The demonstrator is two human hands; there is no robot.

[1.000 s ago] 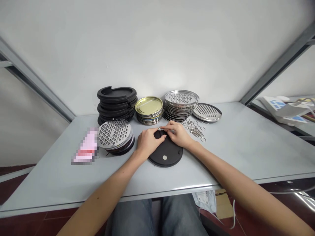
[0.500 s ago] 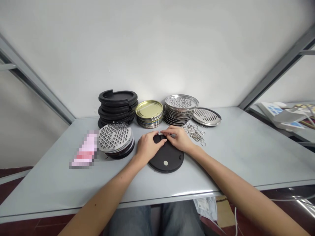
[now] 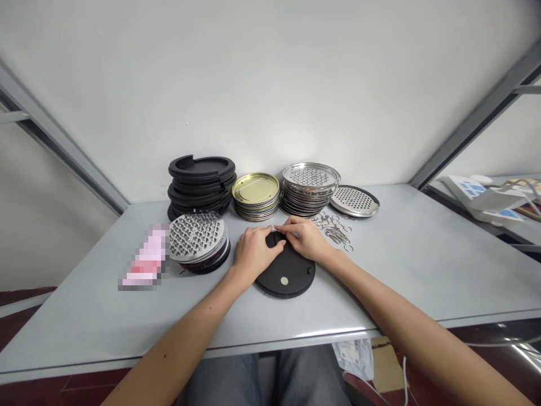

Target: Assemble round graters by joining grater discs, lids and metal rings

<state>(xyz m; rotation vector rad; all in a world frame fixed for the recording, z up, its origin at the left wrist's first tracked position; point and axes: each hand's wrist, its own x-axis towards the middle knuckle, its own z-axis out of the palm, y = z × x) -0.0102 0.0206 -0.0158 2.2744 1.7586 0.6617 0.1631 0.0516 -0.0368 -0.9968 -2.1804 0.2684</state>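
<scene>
A flat black round disc (image 3: 285, 272) with a pale dot near its front edge lies on the table before me. My left hand (image 3: 256, 251) is closed on its far left rim, thumb over the top and fingertips at the far edge. My right hand (image 3: 307, 239) pinches a small shiny metal piece at that far edge, its fingertips meeting those of the left. The fingers hide most of this piece. Loose metal rings and clasps (image 3: 336, 231) lie just beyond the right hand.
On the left stands a stack topped by a grater plate (image 3: 196, 237), with thick black rings (image 3: 202, 186) behind it. Gold-coloured lids (image 3: 256, 189) and metal grater discs (image 3: 311, 176) are stacked along the wall. A perforated disc (image 3: 354, 200) lies farther right; a blurred pink item (image 3: 146, 256) lies left.
The fingertips have shifted slightly at the disc's far edge, and less of the shiny metal piece shows. The disc and the stacks stay in place.
</scene>
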